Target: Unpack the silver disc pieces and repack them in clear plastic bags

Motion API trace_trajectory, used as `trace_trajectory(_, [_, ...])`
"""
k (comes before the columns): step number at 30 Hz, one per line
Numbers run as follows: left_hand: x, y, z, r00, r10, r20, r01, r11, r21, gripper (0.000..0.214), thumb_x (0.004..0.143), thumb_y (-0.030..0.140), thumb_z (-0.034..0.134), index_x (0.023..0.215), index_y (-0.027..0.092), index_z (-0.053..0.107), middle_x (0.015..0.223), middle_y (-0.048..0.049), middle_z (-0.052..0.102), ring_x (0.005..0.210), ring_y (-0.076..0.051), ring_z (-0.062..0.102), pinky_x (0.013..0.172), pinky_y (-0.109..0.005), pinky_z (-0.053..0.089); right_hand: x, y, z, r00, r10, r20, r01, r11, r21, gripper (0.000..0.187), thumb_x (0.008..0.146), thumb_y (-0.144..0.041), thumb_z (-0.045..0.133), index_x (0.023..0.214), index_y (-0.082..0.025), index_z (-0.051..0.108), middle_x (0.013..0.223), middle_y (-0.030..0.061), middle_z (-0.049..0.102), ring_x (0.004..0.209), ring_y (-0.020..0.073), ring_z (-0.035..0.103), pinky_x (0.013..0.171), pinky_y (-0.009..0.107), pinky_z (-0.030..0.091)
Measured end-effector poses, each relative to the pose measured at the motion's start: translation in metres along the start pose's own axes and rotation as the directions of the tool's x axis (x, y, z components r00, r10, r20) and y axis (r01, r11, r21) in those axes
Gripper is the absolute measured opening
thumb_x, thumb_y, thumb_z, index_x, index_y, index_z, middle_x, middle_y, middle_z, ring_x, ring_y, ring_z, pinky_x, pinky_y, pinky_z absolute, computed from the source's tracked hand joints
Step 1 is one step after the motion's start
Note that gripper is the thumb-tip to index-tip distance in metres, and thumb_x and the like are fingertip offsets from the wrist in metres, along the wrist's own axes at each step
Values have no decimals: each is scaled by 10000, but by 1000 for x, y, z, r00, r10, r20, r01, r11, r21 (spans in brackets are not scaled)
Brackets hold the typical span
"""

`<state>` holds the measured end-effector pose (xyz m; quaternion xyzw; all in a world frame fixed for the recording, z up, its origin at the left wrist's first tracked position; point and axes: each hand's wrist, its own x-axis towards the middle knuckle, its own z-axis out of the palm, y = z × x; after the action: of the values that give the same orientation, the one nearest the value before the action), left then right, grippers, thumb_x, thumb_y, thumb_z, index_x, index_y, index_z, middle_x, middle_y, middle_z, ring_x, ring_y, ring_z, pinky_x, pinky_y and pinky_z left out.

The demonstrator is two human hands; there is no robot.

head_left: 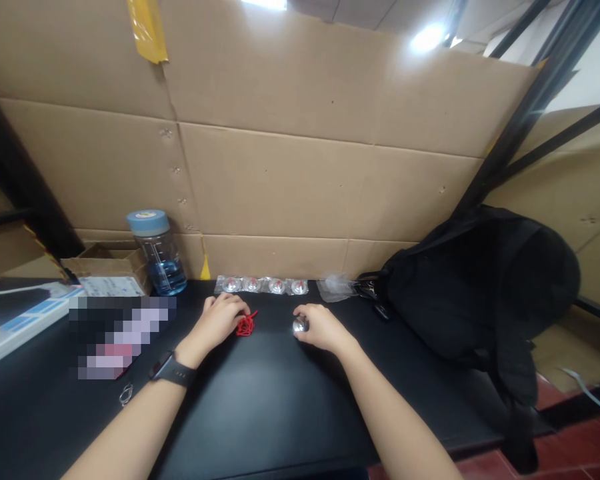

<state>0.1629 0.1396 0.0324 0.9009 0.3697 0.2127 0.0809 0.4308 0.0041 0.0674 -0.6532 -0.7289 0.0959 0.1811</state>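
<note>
Resting low on the black worktop [280, 393], the left hand [223, 319] lies palm down with fingers curled, its fingertips touching a small tangle of red cord [246, 324]; whether it actually grips the cord cannot be told. The right hand [321, 328] sits near it, thumb and fingers closed around a silver round piece [300, 325] that rests on the surface. A bare gap lies between the two hands.

Behind them, close to the cardboard wall [280, 180], a strip of four packed silver pieces [261, 285] lies flat, with a clear plastic bag [336, 285] just beside it on the right. A black backpack [480, 287] fills the right end of the worktop and hangs over its right edge. On the left stand a water bottle [157, 253] and a small cardboard box [105, 261], and a small metal ring [126, 395] lies near the left wrist, which wears a dark watch [173, 369]. Between the forearms, the worktop shows bare toward its near edge.
</note>
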Motion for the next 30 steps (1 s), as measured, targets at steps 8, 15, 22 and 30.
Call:
trace_trajectory(8, [0, 7, -8, 1000, 1, -13, -1, 1000, 3, 104, 880, 290, 602, 833, 274, 694, 998, -41, 712, 1078, -267, 541, 894, -404, 279, -1, -1, -2, 998, 69, -10, -69, 998, 3, 351, 741, -300, 706, 1091, -281, 697, 986, 27, 751, 924, 215, 698, 762, 252, 479])
trace_trajectory(15, [4, 18, -12, 998, -54, -16, 52, 995, -91, 199, 923, 405, 542, 890, 262, 676, 988, -20, 732, 982, -230, 624, 916, -390, 297, -2, -2, -4, 996, 87, -13, -88, 996, -33, 354, 735, -308, 703, 1089, -302, 700, 985, 23, 753, 905, 220, 702, 737, 256, 479])
trace_trajectory(22, [3, 29, -14, 997, -4, -72, -5, 993, -120, 137, 882, 366, 622, 826, 264, 693, 971, 7, 749, 1013, -226, 628, 899, -374, 279, -2, 2, -2, 997, 68, -36, -69, 998, -10, 338, 755, -338, 689, 1090, -295, 698, 975, 23, 757, 896, 218, 701, 730, 261, 476])
trace_trajectory(30, [3, 36, -11, 996, 24, -81, -36, 988, -148, 92, 873, 335, 662, 843, 295, 739, 977, 9, 757, 1007, -226, 625, 886, -381, 280, -3, 3, -2, 996, 71, -53, -71, 997, -8, 312, 780, -333, 670, 1085, -283, 707, 981, 36, 756, 871, 208, 700, 725, 256, 475])
